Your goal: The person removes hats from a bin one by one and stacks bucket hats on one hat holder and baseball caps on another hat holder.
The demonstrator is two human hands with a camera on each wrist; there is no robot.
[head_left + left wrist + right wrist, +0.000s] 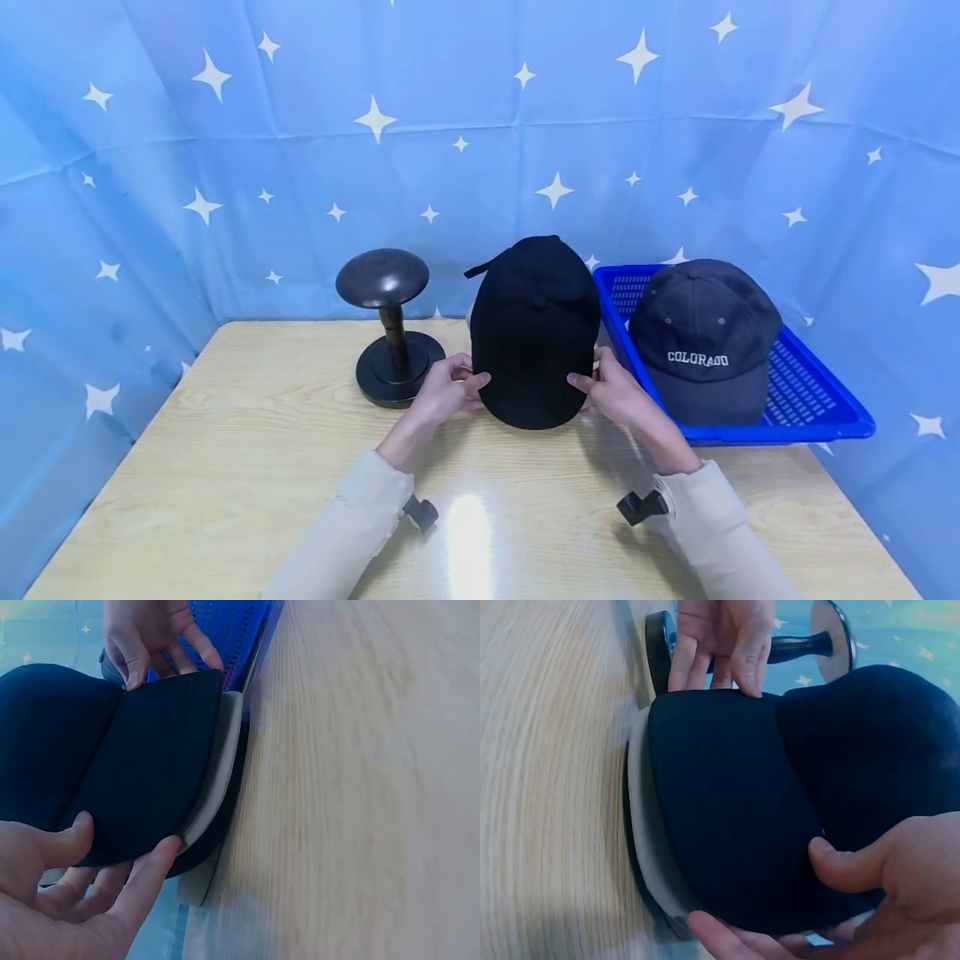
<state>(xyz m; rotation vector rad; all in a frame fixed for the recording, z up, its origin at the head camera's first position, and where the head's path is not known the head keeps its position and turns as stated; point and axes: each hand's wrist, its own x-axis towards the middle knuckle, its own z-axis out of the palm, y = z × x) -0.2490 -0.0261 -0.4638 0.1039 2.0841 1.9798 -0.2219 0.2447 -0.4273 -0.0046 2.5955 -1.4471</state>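
Note:
A plain black cap (536, 333) faces me in the middle of the table, topmost of a stack. Under its brim the left wrist view shows a grey brim (217, 780) and further dark and light brims below. My left hand (450, 387) grips the left edge of the black brim, thumb on top and fingers beneath. On the opposite edge my right hand (615, 390) holds the brim the same way. In the right wrist view the right thumb (844, 866) lies near the seam between brim and crown. A loose strap (480, 270) sticks out behind the crown.
Left of the stack stands a dark round-topped stand (395, 337) on a disc base. At right a blue plastic basket (825, 417) holds a navy cap (701, 333) lettered COLORADO. A blue star-printed curtain (480, 100) hangs behind the wooden table (247, 467).

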